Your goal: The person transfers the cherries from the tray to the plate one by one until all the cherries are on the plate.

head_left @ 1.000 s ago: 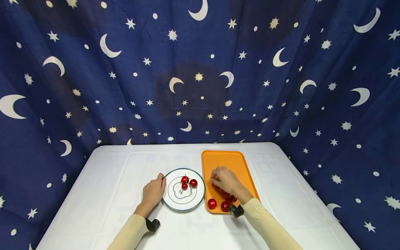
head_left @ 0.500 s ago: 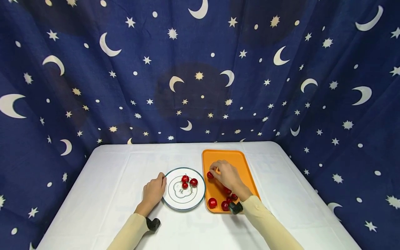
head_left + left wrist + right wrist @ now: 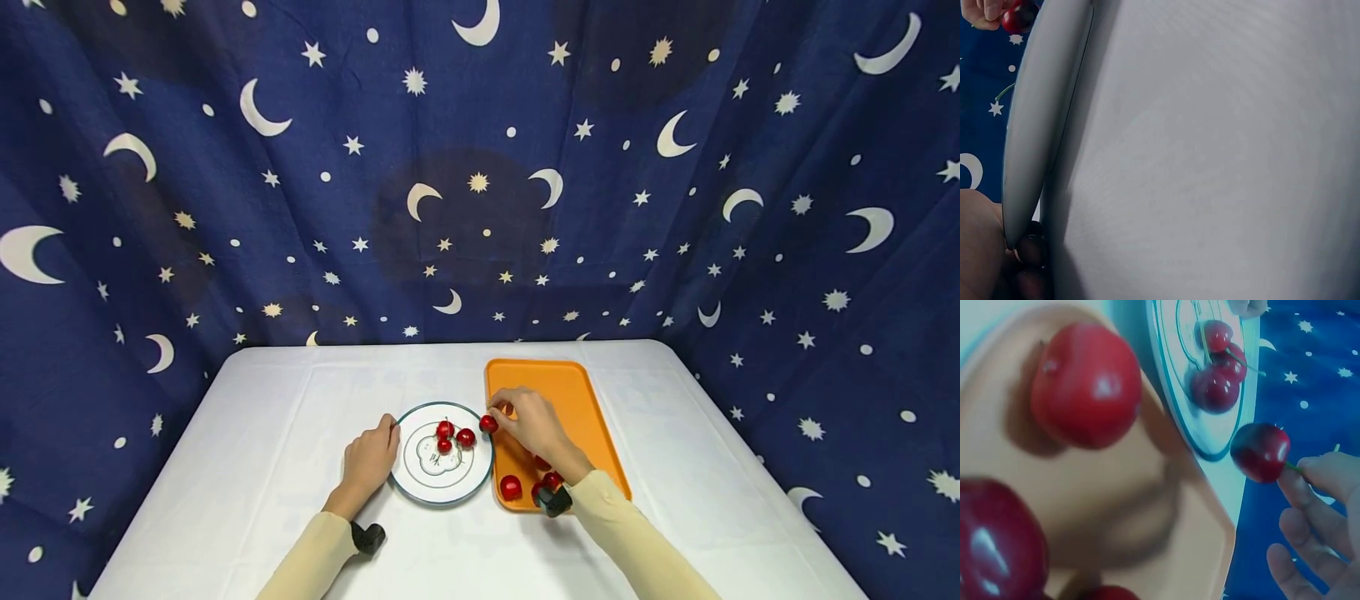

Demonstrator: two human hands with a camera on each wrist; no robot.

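Observation:
My right hand [image 3: 534, 425] pinches a dark red cherry [image 3: 1260, 452] by its green stem, between thumb and index finger. That cherry hangs above the plate's right rim, beside the tray. My left hand [image 3: 369, 458] grips the left rim of a white plate [image 3: 415, 485] with a blue-green edge. In the left wrist view its fingers [image 3: 1032, 250] curl under the rim. Three red cherries [image 3: 1216, 387] lie together on the plate, stems showing. The orange tray [image 3: 551, 379] holds more cherries near its front, among them a red one [image 3: 511, 487]; my right forearm partly hides the others.
A white cloth covers the table [image 3: 300, 400]. Plate and tray stand side by side, the tray to the right. Behind and at both sides hangs a dark blue curtain [image 3: 480, 233] with moons and stars. Black wrist cameras [image 3: 367, 538] sit on both forearms.
My right hand has lifted a cherry from the tray's left side and carried it left to the plate's rim. The left hand and the plate have stayed in place.

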